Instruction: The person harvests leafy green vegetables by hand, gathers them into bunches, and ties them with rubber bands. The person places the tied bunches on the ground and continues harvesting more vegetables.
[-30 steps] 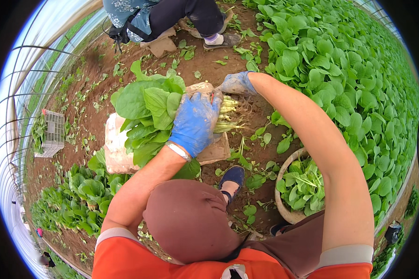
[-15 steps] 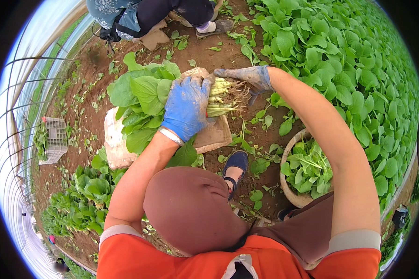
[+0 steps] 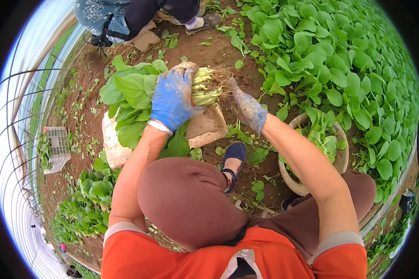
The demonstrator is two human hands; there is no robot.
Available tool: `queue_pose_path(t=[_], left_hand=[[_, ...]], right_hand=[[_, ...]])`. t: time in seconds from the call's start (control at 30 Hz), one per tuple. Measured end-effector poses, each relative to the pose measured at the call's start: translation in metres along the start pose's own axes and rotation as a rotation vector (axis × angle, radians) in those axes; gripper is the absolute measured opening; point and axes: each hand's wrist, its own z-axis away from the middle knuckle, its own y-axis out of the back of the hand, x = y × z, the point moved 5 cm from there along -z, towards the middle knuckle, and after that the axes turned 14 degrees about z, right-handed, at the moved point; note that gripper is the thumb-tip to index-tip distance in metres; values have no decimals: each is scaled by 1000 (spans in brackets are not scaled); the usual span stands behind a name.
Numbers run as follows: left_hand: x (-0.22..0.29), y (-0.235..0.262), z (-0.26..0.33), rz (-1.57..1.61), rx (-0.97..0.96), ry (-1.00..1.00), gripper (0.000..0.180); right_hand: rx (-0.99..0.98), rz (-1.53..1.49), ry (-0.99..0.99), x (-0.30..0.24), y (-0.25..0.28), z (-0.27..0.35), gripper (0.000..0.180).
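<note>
My left hand [image 3: 173, 100], in a soiled blue glove, is wrapped round a bunch of leafy greens [image 3: 136, 88]. The bunch lies sideways, its broad leaves to the left and its pale stems [image 3: 204, 88] to the right. Thin, earthy roots [image 3: 224, 84] stick out at the stem ends. Beside those roots is my right hand [image 3: 249, 108], in a mud-covered glove, its fingers stretched out and touching or very near the root tips. Under the bunch a dirty, pale slab or folded sack [image 3: 208, 128] shows in part. A speck of red shows by my left fingers.
A round tub [image 3: 341, 151] holding loose greens stands right of my foot. Dense growing greens [image 3: 330, 60] fill the right side. Picked greens [image 3: 86, 204] lie in a heap at left, near a crate [image 3: 58, 144]. Another person [image 3: 139, 18] crouches at the far side.
My right hand has dropped from the upper side of the roots to beside their tips, its arm drawn nearer. My left hand still holds the bunch. The whole view has shifted slightly.
</note>
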Motion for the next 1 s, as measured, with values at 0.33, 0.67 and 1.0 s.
queue_pose_path(t=[0.33,0.67,1.0], left_hand=[[4,-1,-3,-19,-20,73,87],[-2,-3,-1,51,1,108,82],[-8,-5,-4,110,-13,149,87]], right_hand=[[440,1561,312,8,24,7,48],[371,1233,329,17,24,26,37],[669,1373,531,17,-8,18,21]])
